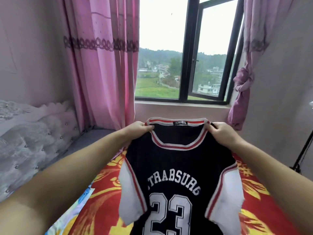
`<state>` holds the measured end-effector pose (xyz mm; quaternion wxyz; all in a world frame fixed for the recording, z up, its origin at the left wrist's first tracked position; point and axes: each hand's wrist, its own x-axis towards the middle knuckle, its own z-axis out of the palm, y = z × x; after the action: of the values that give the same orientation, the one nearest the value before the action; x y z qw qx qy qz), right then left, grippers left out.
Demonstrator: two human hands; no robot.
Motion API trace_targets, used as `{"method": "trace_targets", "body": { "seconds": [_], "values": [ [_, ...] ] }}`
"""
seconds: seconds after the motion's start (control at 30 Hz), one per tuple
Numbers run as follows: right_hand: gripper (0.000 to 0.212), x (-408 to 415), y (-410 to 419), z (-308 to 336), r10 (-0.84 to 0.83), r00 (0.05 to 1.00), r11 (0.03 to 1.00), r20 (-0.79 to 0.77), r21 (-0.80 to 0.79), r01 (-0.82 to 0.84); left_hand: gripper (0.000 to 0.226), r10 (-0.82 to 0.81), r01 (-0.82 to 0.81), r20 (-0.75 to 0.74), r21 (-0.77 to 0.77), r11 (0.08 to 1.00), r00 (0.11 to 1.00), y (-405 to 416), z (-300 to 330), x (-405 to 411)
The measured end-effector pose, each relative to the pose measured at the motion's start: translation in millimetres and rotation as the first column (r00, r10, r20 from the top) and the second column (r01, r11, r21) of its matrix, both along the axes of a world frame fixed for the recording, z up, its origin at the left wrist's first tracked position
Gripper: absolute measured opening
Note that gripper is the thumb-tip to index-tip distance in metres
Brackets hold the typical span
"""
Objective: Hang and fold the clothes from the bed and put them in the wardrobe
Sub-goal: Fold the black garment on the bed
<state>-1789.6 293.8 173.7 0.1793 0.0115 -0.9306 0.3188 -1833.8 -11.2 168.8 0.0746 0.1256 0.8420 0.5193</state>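
Head view: a black jersey hangs spread out in the middle of the picture, held up by both shoulders above the bed. The left hand pinches the jersey's left shoulder at the collar, fingers curled over the cloth. The right hand grips the other shoulder the same way, thumb on the near side. The collar, white with red stripes, stretches taut between the two hands, a small dark label sewn at its middle. On the jersey's front stand white letters in an arc and, below them, a large white 23. White sleeves with red edging droop at either side of the jersey. Under the jersey lies a red bedspread with yellow flowers. Behind the jersey is a window, one pane swung open, with pink curtains to either side. Left of the jersey, a pale tufted headboard stands by the wall.
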Motion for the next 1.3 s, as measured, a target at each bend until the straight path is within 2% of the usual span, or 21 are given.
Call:
{"method": "trace_targets", "body": {
  "seconds": [0.07, 0.2, 0.33, 0.4, 0.43, 0.47, 0.5, 0.53, 0.57, 0.6, 0.63, 0.67, 0.7, 0.77, 0.83, 0.93, 1.0, 1.1, 1.23, 1.3],
  "values": [
    [0.054, -1.9, -29.9, -3.3, -0.004, 0.999, 0.994, -0.045, 0.110, 0.009, 0.026, 0.013, -0.019, 0.078, 0.073, 0.997, 0.997, 30.5, 1.1, 10.6],
    [0.046, 0.5, -84.9, -8.7, 0.158, 0.985, 0.985, -0.073, 0.084, -0.152, 0.019, -0.068, 0.008, 0.197, 0.292, 0.956, 0.978, 79.0, 3.8, 30.1],
    [0.039, 5.8, -92.5, -3.9, 0.424, 0.898, 0.903, 0.121, -0.128, -0.410, 0.022, -0.076, -0.081, 0.314, 0.459, 0.885, 0.946, 78.8, 16.1, 35.9],
    [0.045, 8.3, -83.2, -4.2, 0.441, 0.870, 0.896, 0.220, -0.055, -0.440, 0.026, -0.156, 0.000, 0.293, 0.470, 0.883, 0.943, 69.5, 20.4, 39.0],
    [0.046, 8.3, -78.3, -3.9, 0.423, 0.881, 0.898, 0.213, 0.026, -0.438, 0.027, -0.175, 0.051, 0.243, 0.444, 0.895, 0.954, 66.4, 21.9, 39.5],
    [0.044, 8.1, -74.0, -3.4, 0.417, 0.894, 0.898, 0.165, 0.079, -0.433, 0.026, -0.168, 0.108, 0.132, 0.377, 0.920, 0.977, 63.9, 21.7, 40.1],
    [0.041, 8.5, -70.5, -1.8, 0.423, 0.899, 0.897, 0.113, 0.088, -0.433, 0.020, -0.142, 0.152, -0.057, 0.263, 0.953, 0.988, 61.3, 21.6, 40.1],
    [0.041, 9.4, -67.2, 0.7, 0.435, 0.896, 0.895, 0.088, 0.065, -0.441, 0.021, -0.119, 0.150, -0.299, 0.084, 0.985, 0.947, 58.1, 22.0, 39.6],
    [0.042, 10.9, -65.0, 4.1, 0.449, 0.889, 0.891, 0.088, 0.038, -0.453, 0.037, -0.136, 0.066, -0.539, -0.148, 0.987, 0.831, 54.9, 22.9, 37.3],
    [0.044, 13.8, -64.0, 8.5, 0.463, 0.880, 0.883, 0.101, 0.037, -0.469, 0.059, -0.221, -0.060, -0.687, -0.359, 0.931, 0.692, 52.5, 25.1, 34.8],
    [0.046, 16.8, -64.0, 12.1, 0.484, 0.869, 0.869, 0.107, 0.057, -0.491, 0.076, -0.325, -0.158, -0.712, -0.521, 0.839, 0.622, 51.3, 28.3, 32.7],
    [0.047, 19.4, -64.9, 15.0, 0.507, 0.855, 0.853, 0.110, 0.078, -0.516, 0.084, -0.397, -0.184, -0.666, -0.626, 0.758, 0.632, 51.2, 32.0, 31.0],
    [0.046, 21.4, -66.3, 17.8, 0.527, 0.842, 0.839, 0.114, 0.092, -0.537, 0.080, -0.432, -0.128, -0.584, -0.682, 0.720, 0.687, 50.7, 36.6, 29.2],
    [0.043, 25.3, -67.8, 22.1, 0.527, 0.841, 0.835, 0.123, 0.109, -0.539, 0.041, -0.437, 0.122, -0.388, -0.618, 0.776, 0.811, 50.5, 44.3, 25.3],
    [0.039, 25.1, -64.8, 20.3, 0.456, 0.880, 0.874, 0.133, 0.119, -0.471, 0.004, -0.420, 0.198, -0.332, -0.536, 0.821, 0.844, 49.9, 48.8, 22.2],
    [0.029, 27.2, -55.3, 4.8, 0.369, 0.904, 0.918, 0.218, 0.065, -0.391, 0.017, -0.410, 0.140, -0.384, -0.565, 0.813, 0.827, 55.4, 57.6, 17.8],
    [0.027, 29.8, -46.6, -10.7, 0.377, 0.868, 0.923, 0.322, -0.054, -0.381, 0.022, -0.413, 0.126, -0.394, -0.581, 0.804, 0.821, 61.6, 66.6, 17.9],
    [0.021, 30.9, -28.9, -33.7, 0.375, 0.835, 0.927, 0.404, -0.141, -0.348, 0.021, -0.444, 0.148, -0.375, -0.605, 0.782, 0.814, 67.1, 79.8, 18.7],
    [0.025, 29.4, -11.9, -65.3, 0.332, 0.868, 0.927, 0.370, -0.297, -0.228, 0.015, -0.452, 0.173, -0.340, -0.609, 0.774, 0.825, 70.6, 84.0, 16.0],
    [0.023, 28.4, -10.7, -72.2, 0.312, 0.901, 0.916, 0.303, -0.346, -0.201, 0.020, -0.453, 0.183, -0.320, -0.613, 0.769, 0.832, 70.9, 84.0, 15.4]
  ]
}}
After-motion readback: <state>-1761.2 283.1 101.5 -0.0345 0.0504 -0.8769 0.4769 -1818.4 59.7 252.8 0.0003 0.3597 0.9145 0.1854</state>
